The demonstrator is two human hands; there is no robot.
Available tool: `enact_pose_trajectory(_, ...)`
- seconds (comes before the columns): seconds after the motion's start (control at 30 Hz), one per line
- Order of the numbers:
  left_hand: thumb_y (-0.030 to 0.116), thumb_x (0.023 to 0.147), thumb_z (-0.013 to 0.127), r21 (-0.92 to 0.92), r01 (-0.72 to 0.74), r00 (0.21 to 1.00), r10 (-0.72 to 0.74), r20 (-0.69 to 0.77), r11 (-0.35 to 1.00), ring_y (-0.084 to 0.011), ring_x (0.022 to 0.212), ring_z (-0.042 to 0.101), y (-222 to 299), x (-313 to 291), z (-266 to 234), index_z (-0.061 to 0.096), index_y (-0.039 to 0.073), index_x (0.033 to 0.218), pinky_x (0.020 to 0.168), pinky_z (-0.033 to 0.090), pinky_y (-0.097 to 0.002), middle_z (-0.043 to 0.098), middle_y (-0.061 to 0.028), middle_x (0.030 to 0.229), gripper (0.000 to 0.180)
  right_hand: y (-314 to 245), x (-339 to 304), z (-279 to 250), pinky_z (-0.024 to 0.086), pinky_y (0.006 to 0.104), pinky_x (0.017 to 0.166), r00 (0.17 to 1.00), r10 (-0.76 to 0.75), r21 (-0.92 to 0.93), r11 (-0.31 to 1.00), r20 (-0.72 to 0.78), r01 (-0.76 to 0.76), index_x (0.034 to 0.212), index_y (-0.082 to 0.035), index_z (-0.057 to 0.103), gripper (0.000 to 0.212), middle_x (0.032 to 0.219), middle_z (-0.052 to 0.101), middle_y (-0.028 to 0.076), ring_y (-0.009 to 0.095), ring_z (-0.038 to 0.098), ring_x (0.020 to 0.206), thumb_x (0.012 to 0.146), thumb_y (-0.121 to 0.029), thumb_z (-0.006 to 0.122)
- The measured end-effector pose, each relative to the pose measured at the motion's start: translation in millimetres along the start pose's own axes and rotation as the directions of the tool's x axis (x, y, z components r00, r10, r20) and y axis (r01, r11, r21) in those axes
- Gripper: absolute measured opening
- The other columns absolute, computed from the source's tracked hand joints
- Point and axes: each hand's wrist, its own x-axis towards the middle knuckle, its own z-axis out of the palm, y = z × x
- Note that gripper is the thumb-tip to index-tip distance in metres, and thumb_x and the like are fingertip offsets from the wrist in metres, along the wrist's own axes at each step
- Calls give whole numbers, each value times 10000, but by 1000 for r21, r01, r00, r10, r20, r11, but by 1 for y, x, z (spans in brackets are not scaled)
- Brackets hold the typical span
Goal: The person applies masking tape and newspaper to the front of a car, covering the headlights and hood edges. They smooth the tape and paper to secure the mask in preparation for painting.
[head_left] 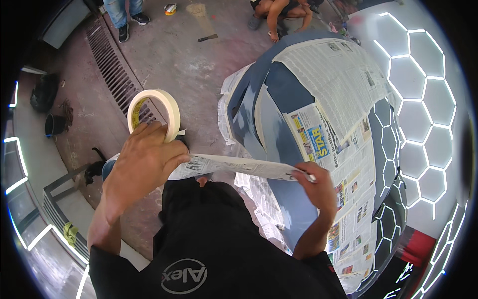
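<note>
My left hand [144,162] is closed on a roll of cream masking tape [173,110], with a short loose tab of tape at its lower right. A narrow folded strip of newspaper [234,166] stretches from beside my left thumb across to my right hand [318,187]. The fingers of my right hand pinch the strip's far end. Just beyond and to the right stands a blue-grey car body [290,89], partly covered by newspaper sheets [331,74]. My right forearm reaches over its near side. Whether the strip touches the car I cannot tell.
A slotted floor drain [112,67] runs along the left. At the far side a person stands [119,12] and another crouches [284,12] by the car. A flat scraper [207,38], a small tin [170,9] and a black bucket [54,124] are on the floor. Hexagonal lights [411,74] line the right.
</note>
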Motion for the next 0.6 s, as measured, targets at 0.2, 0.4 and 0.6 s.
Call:
enact_pose_trajectory(0.2, 239, 986, 820, -604, 91, 996, -88, 34, 792, -283, 809, 707, -81, 72, 80, 820, 76, 1013, 789, 553, -411, 724, -104, 860, 165, -37, 50, -149, 523, 271, 986, 860, 180, -145, 949, -478, -280, 1289, 38, 762, 269, 1117, 787, 26, 106, 685, 1035, 1073, -121, 747)
enact_pose_trajectory(0.4, 263, 1106, 725, -920, 386, 921, 82, 380, -75, -73, 837, 630, -42, 137, 226, 733, 3, 1159, 738, 512, -277, 714, -10, 929, 265, -175, 253, -184, 531, 275, 918, 833, -188, -444, 893, -520, -76, 1318, -6, 747, 336, 1094, 744, 32, 107, 656, 969, 1151, -279, 648)
enact_pose_trajectory(0.6, 362, 1108, 692, -817, 522, 826, 384, 412, -247, -128, 899, 701, 12, 185, 268, 737, -2, 1211, 834, 540, -308, 741, -62, 967, 380, -179, 489, -45, 567, 443, 976, 876, -399, -804, 406, 271, 434, 1285, -76, 757, 268, 1175, 754, 197, 384, 719, 1087, 1118, -254, 648)
